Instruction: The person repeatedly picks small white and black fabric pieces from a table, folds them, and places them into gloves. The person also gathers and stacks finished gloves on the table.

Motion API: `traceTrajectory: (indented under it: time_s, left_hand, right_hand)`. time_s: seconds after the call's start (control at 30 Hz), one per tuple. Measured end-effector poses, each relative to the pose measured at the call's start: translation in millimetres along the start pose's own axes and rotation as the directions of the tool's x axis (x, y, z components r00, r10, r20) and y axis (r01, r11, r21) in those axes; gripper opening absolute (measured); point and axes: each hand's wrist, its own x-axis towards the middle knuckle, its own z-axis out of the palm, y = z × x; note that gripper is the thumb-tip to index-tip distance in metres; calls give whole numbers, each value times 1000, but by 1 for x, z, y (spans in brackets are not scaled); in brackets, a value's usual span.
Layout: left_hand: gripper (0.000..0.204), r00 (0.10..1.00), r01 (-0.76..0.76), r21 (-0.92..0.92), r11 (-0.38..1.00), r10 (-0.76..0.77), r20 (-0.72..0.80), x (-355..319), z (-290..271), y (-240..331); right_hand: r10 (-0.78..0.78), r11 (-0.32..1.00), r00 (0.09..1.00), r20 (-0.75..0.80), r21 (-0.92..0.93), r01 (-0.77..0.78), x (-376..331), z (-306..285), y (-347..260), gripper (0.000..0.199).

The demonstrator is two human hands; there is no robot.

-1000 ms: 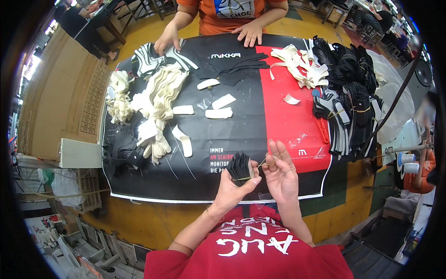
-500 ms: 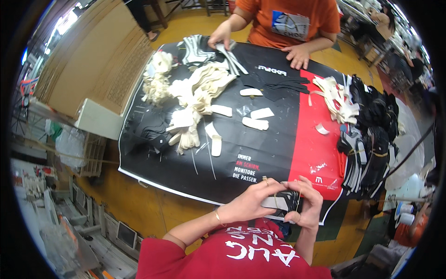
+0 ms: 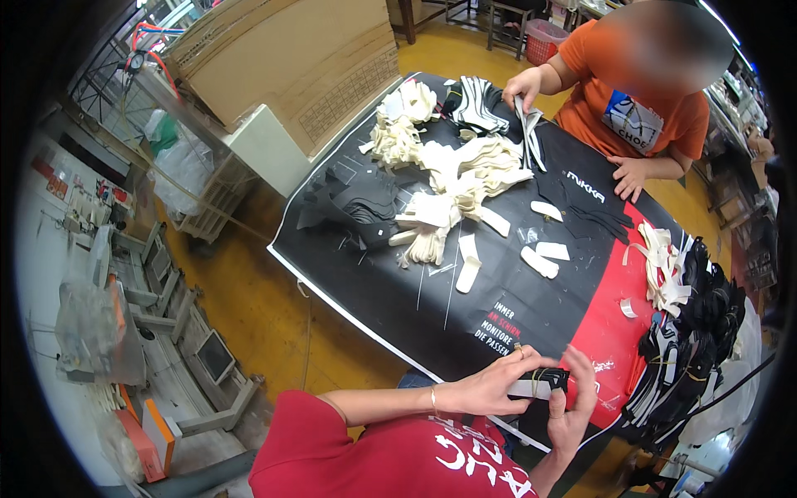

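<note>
Near the front edge of the table, my left hand (image 3: 490,390) grips a small bundle of black and light grey fabric strips (image 3: 531,388). A thin yellowish band crosses the bundle. My right hand (image 3: 576,408) is at the bundle's right end, its thumb against or very near the strips. Its fingers are spread apart and partly smeared by motion. Whether the right hand also holds part of the band cannot be made out. A bracelet circles my left wrist.
Cream fabric pieces (image 3: 465,178) lie piled on the black and red table cover (image 3: 398,307), beside dark pieces (image 3: 361,203). Banded black and grey bundles (image 3: 664,365) crowd the right edge. Across the table, a person in orange (image 3: 639,91) handles grey strips (image 3: 530,137). A cardboard box (image 3: 290,66) stands far left.
The view has swung left, so the table appears further right. My right fingers have opened away from the bundle, which my left hand still holds. The person opposite still holds strips.
</note>
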Motion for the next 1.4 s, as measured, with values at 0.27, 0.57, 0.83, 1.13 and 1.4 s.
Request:
traceTrajectory:
  time_s: [0.27, 0.57, 0.83, 1.13, 1.4]
  left_hand:
    - [48, 994, 98, 96, 990, -102, 32, 3, -69, 12]
    - [60, 694, 587, 630, 508, 85, -715, 12, -379, -20]
    - [87, 616, 787, 606, 111, -156, -772, 10, -428, -67]
    - [153, 891, 324, 927, 187, -389, -233, -36, -341, 4]
    - [146, 932, 212, 961, 176, -332, -145, -35, -332, -2]
  right_hand:
    - [6, 998, 1000, -10, -56, -7, 4, 16, 3, 60]
    - [193, 949, 978, -84, -236, -207, -4, -2, 24, 29]
    - [237, 916, 970, -58, -319, -243, -10, 8, 35, 29]
    - [180, 916, 983, 45, -371, -151, 17, 28, 17, 29]
    - [-120, 952, 959, 258, -244, 185, 44, 69, -12, 30]
